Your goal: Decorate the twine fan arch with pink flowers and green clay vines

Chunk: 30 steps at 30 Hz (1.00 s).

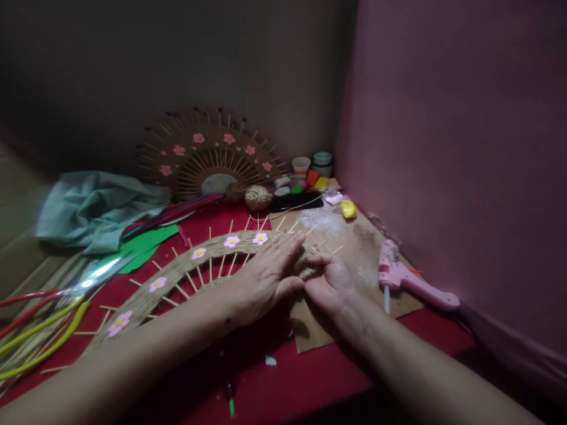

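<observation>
A flat arch of wound jute twine (181, 268) on thin wooden sticks lies on a red cloth (283, 378); small pink paper flowers (231, 241) dot it. My left hand (266, 277) rests flat on the arch's right end, fingers spread toward the right. My right hand (330, 280) sits beside it, fingers curled and pinching the twine at that same end. What lies between the fingertips is hidden.
A cardboard sheet (354, 242) lies under the hands. A pink glue gun (407, 280) rests on its right, by the pink wall. Behind stand a finished fan-shaped piece (208, 156), a twine ball (257, 198), small pots (312, 165), a phone (296, 200). A teal cloth (93, 206) and coloured strips lie left.
</observation>
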Each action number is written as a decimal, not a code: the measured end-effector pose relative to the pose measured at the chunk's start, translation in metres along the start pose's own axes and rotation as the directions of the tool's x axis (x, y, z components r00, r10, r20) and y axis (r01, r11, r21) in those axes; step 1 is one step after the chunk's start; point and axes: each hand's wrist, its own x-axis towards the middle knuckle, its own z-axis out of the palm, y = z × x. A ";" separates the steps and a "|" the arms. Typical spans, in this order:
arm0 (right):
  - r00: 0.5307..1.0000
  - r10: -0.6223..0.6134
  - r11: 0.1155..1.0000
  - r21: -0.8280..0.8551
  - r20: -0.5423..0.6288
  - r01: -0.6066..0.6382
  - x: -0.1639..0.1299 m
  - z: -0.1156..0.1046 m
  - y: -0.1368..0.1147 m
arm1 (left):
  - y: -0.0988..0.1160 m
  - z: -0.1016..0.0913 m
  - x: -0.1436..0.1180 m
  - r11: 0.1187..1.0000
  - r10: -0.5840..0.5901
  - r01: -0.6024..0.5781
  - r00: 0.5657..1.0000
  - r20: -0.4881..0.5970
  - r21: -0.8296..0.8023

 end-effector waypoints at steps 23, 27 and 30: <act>0.999 0.017 0.998 -0.054 0.044 -0.015 -0.001 -0.001 0.001 | 0.008 -0.004 -0.001 0.992 0.016 -0.009 0.998 -0.061 0.123; 0.999 0.010 0.999 -0.033 0.045 -0.008 -0.002 0.001 0.002 | 0.010 -0.008 -0.007 0.992 0.026 -0.014 0.995 -0.093 0.125; 0.999 0.015 1.000 -0.013 0.050 -0.014 -0.001 0.001 0.002 | 0.013 -0.012 -0.011 0.993 0.006 0.005 0.995 -0.098 0.115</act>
